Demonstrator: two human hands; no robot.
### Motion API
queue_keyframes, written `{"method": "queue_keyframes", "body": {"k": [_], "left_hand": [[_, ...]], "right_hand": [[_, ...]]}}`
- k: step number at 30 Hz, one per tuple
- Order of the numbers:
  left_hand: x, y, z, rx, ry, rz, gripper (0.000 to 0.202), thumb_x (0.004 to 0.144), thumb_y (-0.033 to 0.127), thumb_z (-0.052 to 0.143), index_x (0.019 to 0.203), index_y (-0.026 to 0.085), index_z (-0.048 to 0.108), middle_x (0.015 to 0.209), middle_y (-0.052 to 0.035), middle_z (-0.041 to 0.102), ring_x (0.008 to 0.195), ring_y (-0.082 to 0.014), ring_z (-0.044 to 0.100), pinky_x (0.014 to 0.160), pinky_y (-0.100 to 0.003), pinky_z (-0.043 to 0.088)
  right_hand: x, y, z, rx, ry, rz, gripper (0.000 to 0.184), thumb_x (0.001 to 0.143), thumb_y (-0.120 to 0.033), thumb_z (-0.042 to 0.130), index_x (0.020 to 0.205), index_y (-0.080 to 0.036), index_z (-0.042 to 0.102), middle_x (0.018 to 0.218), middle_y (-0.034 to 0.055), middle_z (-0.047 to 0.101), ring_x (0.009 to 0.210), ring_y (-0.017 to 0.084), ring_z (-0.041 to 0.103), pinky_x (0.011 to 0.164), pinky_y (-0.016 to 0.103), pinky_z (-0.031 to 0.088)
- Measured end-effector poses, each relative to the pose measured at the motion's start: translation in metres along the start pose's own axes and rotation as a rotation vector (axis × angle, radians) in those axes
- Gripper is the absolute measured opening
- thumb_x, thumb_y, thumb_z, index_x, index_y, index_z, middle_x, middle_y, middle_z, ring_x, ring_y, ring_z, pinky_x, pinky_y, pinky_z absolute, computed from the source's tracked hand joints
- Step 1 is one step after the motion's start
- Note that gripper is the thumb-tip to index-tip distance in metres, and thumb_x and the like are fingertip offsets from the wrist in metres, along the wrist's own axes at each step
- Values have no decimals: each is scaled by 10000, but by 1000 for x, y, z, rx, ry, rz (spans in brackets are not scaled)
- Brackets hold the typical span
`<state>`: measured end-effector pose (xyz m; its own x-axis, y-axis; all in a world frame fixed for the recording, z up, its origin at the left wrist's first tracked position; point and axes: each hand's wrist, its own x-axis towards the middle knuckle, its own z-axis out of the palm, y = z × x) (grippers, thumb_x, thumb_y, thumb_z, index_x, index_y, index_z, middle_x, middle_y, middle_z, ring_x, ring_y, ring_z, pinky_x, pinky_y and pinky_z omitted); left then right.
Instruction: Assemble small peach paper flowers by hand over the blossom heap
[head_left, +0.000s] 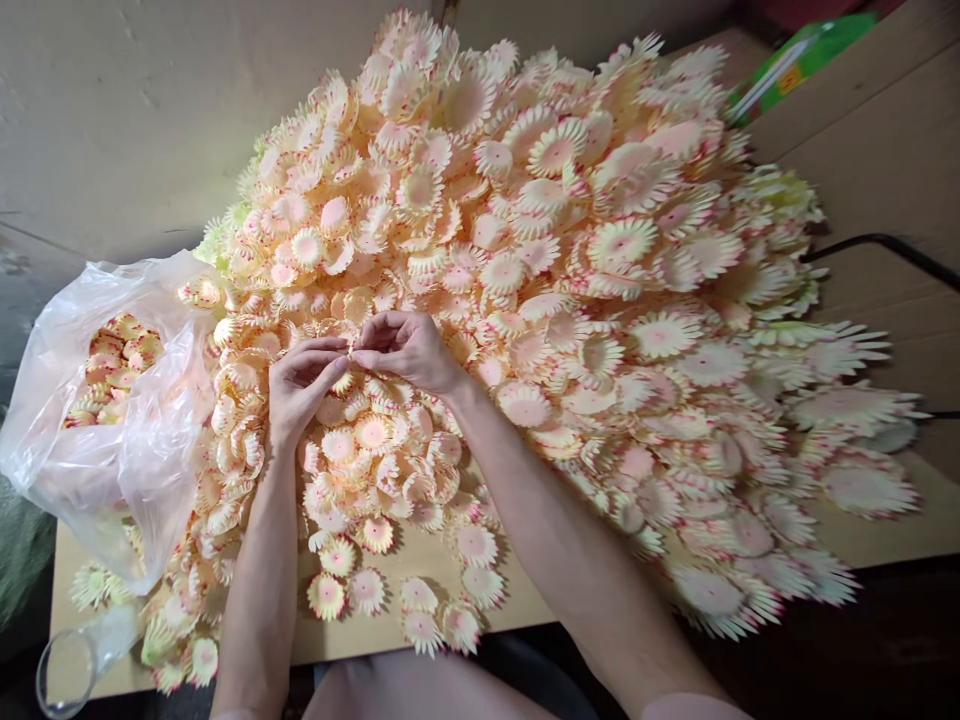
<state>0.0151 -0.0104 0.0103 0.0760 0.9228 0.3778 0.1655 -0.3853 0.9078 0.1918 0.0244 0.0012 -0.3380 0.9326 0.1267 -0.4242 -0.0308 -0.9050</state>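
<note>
A large heap of pale cream and pink artificial flower petal pieces (pixel 517 270) with frilled, red-tipped edges spreads over the table. Above the near left part of the heap, my left hand (pixel 300 385) and my right hand (pixel 409 348) meet fingertip to fingertip. Both are closed in a pinch; whatever sits between the fingers is too small or hidden to make out. Just under the fingertips lies a small frilled petal piece (pixel 341 384). More small petal pieces (pixel 373 433) lie between my forearms, thinning out toward the table's front edge.
A translucent plastic bag (pixel 161 440) holding red-edged pieces (pixel 124 355) sits at the left. A clear plastic cup (pixel 67 665) lies at the front left corner of the wooden table (pixel 330 640). Cardboard (pixel 862 105), a green packet (pixel 806 60) and a black cable (pixel 889 243) are at the right.
</note>
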Motion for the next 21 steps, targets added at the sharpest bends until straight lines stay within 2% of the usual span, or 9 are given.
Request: {"method": "queue_keyframes", "body": {"k": [2, 6, 10, 15, 18, 21], "left_hand": [[0, -1, 0, -3, 7, -12, 147, 821, 327, 750, 822, 181, 770, 1022, -101, 720, 919, -171, 681, 756, -262, 548], [1, -5, 0, 18, 47, -36, 234, 870, 395, 693, 868, 162, 708, 974, -79, 699, 905, -137, 651, 830, -234, 519], [3, -7, -1, 49, 169, -69, 291, 889, 459, 657, 875, 168, 648, 849, -30, 619, 777, -88, 581, 745, -177, 492], [7, -11, -1, -212, 248, -132, 349, 826, 506, 714, 858, 180, 591, 803, -7, 578, 744, -104, 604, 772, -242, 556], [8, -12, 0, -246, 290, -144, 356, 788, 494, 755, 867, 179, 610, 817, -10, 602, 733, -101, 617, 758, -244, 575], [8, -11, 1, -207, 309, -131, 333, 798, 466, 754, 933, 186, 634, 849, -16, 618, 725, -92, 615, 728, -228, 577]], "right_hand": [[1, 0, 1, 1, 27, 9, 381, 516, -247, 885, 734, -119, 600, 690, 2, 647, 567, 62, 559, 564, 195, 498], [3, 1, -2, 41, 59, 10, 416, 514, -276, 882, 744, -138, 564, 733, 1, 643, 628, 72, 575, 601, 200, 501], [3, 1, -8, 127, 73, -44, 427, 529, -279, 870, 727, -156, 512, 741, -18, 609, 665, 62, 554, 656, 199, 500], [3, -5, -11, 250, 141, -25, 487, 509, -311, 854, 748, -184, 449, 773, -34, 563, 641, 56, 525, 617, 203, 494], [5, -3, -12, 240, 163, -96, 438, 583, -326, 828, 812, -199, 477, 767, -42, 539, 640, 62, 523, 619, 213, 489], [6, 3, -10, 98, 178, -186, 354, 711, -376, 786, 862, -204, 516, 737, -33, 541, 645, 76, 541, 604, 219, 475]]}}
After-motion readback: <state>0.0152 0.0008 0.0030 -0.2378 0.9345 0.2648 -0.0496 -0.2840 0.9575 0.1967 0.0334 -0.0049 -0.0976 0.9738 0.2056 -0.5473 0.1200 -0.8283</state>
